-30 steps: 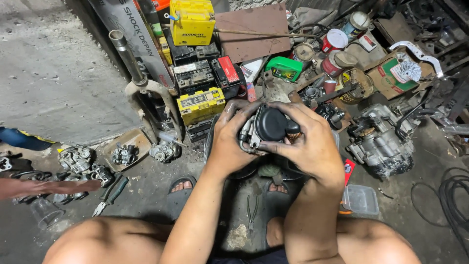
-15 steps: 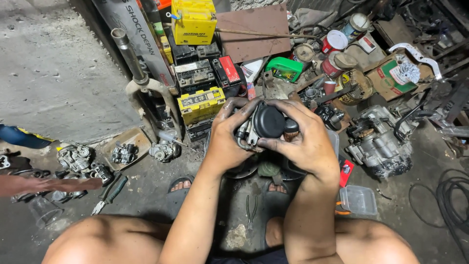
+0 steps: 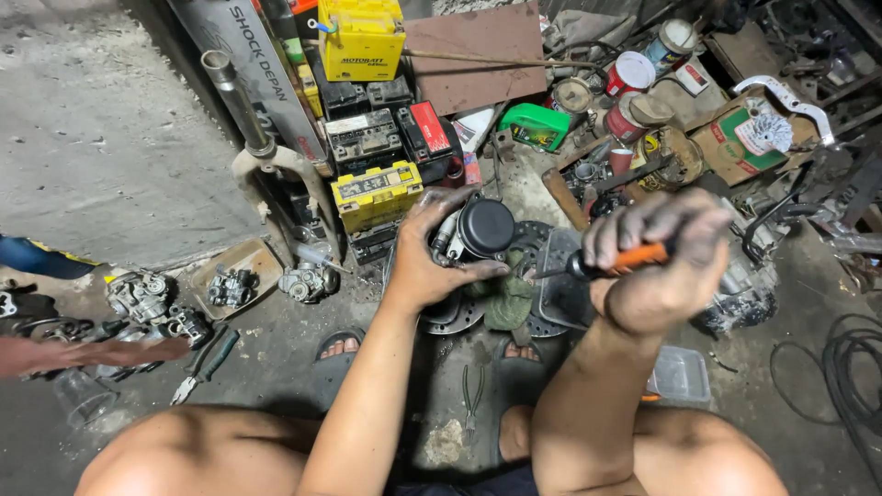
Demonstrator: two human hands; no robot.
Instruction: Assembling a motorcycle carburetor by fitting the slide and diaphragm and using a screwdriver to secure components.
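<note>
Much of the dark metal engine part with the round black cap (image 3: pixel 480 231) is hidden under the left hand (image 3: pixel 432 262), so only the cap and a short silvery pipe at its side show clearly, and what it rests on is hard to make out beyond a grey toothed disc (image 3: pixel 455 312) and a crumpled green rag (image 3: pixel 508 298) just below it. The tip of the orange-handled screwdriver (image 3: pixel 606 264) is lost against the clutter, and its handle is mostly covered by the right hand (image 3: pixel 657 266). At the left edge another person's forearm (image 3: pixel 92 352) and a blue sleeve (image 3: pixel 37 257) are cut off. The ground is a stained, oily concrete floor (image 3: pixel 101 156) with no bench; parts lie straight on it. Yellow plastic battery cases (image 3: pixel 377 193) and black ones stand stacked behind the engine part, with a green plastic container (image 3: pixel 536 127), paint tins and cardboard boxes farther back, small grey carburettors (image 3: pixel 138 298) to the left, and a pair of thin pliers (image 3: pixel 473 397) between the person's bare knees. The left hand reaches forward, fingers spread and clamped over the engine part's side and top. The right hand is raised nearer the camera, wrist bent, grimy fingers curled tight around the screwdriver handle, its shaft pointing left toward the engine part.
</note>
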